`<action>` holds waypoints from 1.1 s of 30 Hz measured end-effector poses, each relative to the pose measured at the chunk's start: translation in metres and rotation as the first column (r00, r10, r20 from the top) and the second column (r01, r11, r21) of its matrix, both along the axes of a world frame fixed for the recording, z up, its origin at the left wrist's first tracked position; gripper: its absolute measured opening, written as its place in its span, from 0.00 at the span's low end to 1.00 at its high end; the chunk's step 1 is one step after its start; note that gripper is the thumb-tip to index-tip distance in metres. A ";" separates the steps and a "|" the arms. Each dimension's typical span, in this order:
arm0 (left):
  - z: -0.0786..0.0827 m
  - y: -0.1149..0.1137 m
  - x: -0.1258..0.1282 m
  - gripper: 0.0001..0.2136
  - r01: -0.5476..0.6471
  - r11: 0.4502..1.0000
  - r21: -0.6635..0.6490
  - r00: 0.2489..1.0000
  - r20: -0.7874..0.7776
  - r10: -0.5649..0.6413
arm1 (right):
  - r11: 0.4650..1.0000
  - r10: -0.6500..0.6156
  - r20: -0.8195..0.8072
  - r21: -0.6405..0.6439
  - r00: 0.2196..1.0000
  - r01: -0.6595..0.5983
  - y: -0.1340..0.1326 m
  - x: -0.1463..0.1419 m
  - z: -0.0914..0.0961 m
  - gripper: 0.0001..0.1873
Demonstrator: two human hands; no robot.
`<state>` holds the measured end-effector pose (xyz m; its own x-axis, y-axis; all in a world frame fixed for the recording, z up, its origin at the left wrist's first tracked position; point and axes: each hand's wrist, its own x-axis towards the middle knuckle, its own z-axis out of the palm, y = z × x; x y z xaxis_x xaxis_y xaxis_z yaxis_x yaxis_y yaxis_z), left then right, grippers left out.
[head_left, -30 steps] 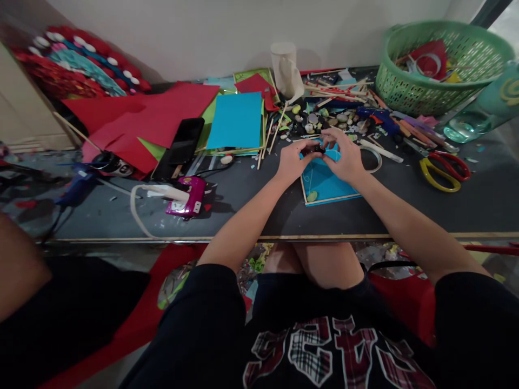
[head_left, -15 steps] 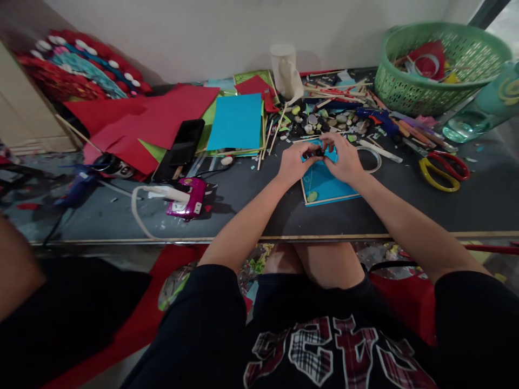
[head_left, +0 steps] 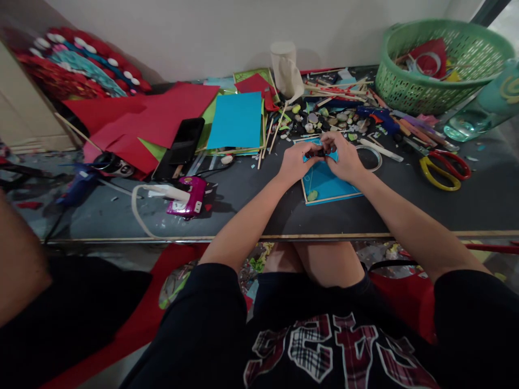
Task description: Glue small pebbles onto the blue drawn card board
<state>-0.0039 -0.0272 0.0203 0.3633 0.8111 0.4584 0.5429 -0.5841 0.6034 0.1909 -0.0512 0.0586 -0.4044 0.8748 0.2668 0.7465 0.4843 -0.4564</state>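
My left hand (head_left: 298,160) and my right hand (head_left: 341,156) meet over a blue sheet (head_left: 330,186) edged with thin wooden sticks. Between their pinched fingertips is a small dark object (head_left: 317,154), mostly covered, so its kind is unclear. A green pebble (head_left: 312,195) rests at the sheet's near left corner, with faint pencil lines above it. Just right of my right hand, a tape roll (head_left: 377,160) lies partly hidden behind it.
Pebbles (head_left: 312,120) and thin sticks are scattered behind my hands. Scissors (head_left: 444,172), a green basket (head_left: 430,92) and a bottle (head_left: 476,116) stand at right. Leftward are blue sheets (head_left: 235,121), a phone (head_left: 187,140), a purple power socket (head_left: 187,197) and another person's arm (head_left: 20,259).
My fingers have shifted slightly around the dark object, and a bit more of it shows. The arm at far left has moved slightly. Other things stay in place.
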 end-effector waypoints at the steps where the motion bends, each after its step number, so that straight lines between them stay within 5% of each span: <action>1: 0.000 0.000 0.000 0.11 -0.001 1.000 0.001 1.000 -0.002 0.001 | 1.000 -0.004 0.010 0.004 1.000 0.004 0.000 0.000 0.000 0.30; 7: 0.000 -0.001 0.000 0.13 0.010 1.000 0.008 1.000 0.008 -0.010 | 0.998 -0.055 0.112 -0.012 0.992 0.056 -0.003 -0.001 0.001 0.31; 19: -0.001 0.001 -0.002 0.22 0.020 0.999 0.051 0.999 0.049 -0.022 | 0.998 -0.057 0.038 0.015 0.998 0.056 -0.005 -0.003 0.002 0.33; 33: -0.002 0.000 -0.003 0.27 0.029 0.999 0.014 0.989 0.144 -0.031 | 0.982 -0.191 0.101 0.020 0.976 0.190 -0.007 -0.002 0.002 0.25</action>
